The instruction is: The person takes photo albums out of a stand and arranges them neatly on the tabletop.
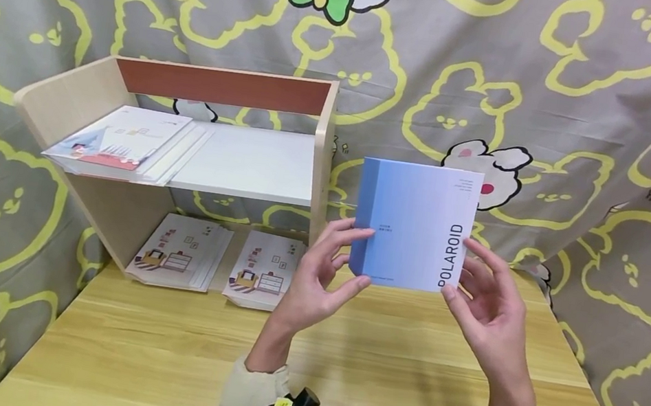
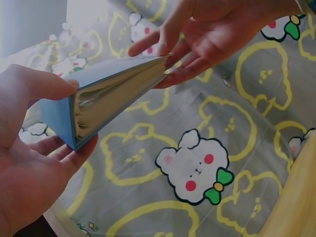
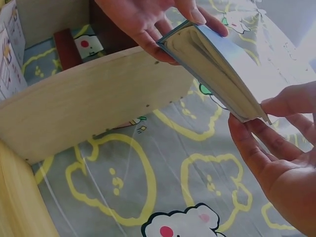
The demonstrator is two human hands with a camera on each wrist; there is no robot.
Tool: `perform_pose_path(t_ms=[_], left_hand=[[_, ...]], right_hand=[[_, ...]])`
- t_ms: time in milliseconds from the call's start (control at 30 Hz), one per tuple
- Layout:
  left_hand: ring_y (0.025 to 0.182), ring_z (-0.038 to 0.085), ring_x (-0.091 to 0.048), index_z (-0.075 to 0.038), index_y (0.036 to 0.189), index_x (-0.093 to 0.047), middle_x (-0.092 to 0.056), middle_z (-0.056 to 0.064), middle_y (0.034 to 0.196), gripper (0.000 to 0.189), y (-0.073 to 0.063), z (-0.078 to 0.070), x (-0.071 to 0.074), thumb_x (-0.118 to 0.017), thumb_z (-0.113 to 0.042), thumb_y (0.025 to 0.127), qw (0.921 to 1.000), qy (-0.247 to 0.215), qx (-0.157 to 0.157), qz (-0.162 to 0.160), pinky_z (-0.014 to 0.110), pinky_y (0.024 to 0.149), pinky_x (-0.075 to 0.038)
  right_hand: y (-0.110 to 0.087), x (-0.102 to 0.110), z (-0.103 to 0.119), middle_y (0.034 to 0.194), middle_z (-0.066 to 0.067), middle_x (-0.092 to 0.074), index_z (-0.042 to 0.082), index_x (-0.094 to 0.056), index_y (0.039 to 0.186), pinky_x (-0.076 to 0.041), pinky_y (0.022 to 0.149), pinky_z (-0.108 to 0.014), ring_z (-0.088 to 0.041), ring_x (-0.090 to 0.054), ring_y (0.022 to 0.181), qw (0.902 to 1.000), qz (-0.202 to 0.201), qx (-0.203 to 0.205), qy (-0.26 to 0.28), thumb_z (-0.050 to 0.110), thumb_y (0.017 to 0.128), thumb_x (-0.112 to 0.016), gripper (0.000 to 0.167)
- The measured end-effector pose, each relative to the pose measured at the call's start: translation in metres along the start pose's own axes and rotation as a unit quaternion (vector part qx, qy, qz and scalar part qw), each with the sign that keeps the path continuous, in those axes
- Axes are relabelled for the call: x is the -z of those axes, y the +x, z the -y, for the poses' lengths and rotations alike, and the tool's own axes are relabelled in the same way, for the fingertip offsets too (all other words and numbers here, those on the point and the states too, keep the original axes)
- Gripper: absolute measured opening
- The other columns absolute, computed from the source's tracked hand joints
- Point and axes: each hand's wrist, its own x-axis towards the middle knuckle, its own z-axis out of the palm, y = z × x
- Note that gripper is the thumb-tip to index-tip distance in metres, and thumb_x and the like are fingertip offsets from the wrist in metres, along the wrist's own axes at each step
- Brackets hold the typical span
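Note:
A blue-to-white photo album (image 1: 412,226) marked POLAROID is held up above the table, its cover facing the head camera. My left hand (image 1: 321,275) pinches it at the spine side, thumb on the cover and fingers behind. On the opposite edge, my right hand (image 1: 493,299) pinches it between thumb and fingers. From the left wrist view, the closed album (image 2: 118,94) shows cream page edges between blue covers. The right wrist view shows the same page edges of the album (image 3: 212,64), slightly parted.
A two-tier wooden shelf (image 1: 325,154) stands on the wooden table (image 1: 167,354) at the left. White illustrated booklets (image 1: 129,134) lie on its upper tier. Two more stacks, a left stack (image 1: 181,252) and a right stack (image 1: 264,271), sit below. A patterned curtain (image 1: 622,134) hangs behind.

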Motion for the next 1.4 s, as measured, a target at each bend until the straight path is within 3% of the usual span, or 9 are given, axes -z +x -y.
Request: perform_pose_path(t_ms=[567,967,1400], left_hand=[[0.139,0.031,-0.039,0.008,0.143,-0.048,-0.035,0.02,0.15,0.058,-0.004,0.011,-0.012,-0.065,0.016,0.089,0.9999,-0.007,-0.005,-0.014,0.051,0.107,-0.048],[0.135,0.034,-0.046,0.002,0.145,-0.049,-0.036,0.015,0.153,0.059,-0.004,0.026,-0.023,-0.066,0.013,0.09,0.9995,-0.005,0.016,-0.027,0.047,0.104,-0.051],[0.133,0.032,-0.047,-0.003,0.147,-0.05,-0.035,0.012,0.153,0.058,-0.003,0.04,-0.037,-0.066,0.007,0.092,0.9987,-0.005,0.04,-0.032,0.044,0.105,-0.051]], right_hand=[[-0.004,0.011,0.004,0.137,-0.014,-0.062,-0.004,-0.041,0.152,-0.053,0.097,-0.029,-0.023,-0.064,0.121,0.9951,-0.004,-0.07,-0.07,-0.027,0.087,-0.057,0.071],[-0.003,0.026,-0.004,0.138,-0.018,-0.06,-0.006,-0.04,0.152,-0.054,0.095,-0.026,-0.023,-0.063,0.122,0.9965,0.015,-0.057,-0.06,-0.026,0.088,-0.056,0.069],[-0.005,0.04,-0.009,0.139,-0.011,-0.061,-0.001,-0.04,0.154,-0.055,0.092,-0.024,-0.021,-0.063,0.122,0.9917,-0.002,-0.104,-0.076,-0.027,0.088,-0.055,0.073]])
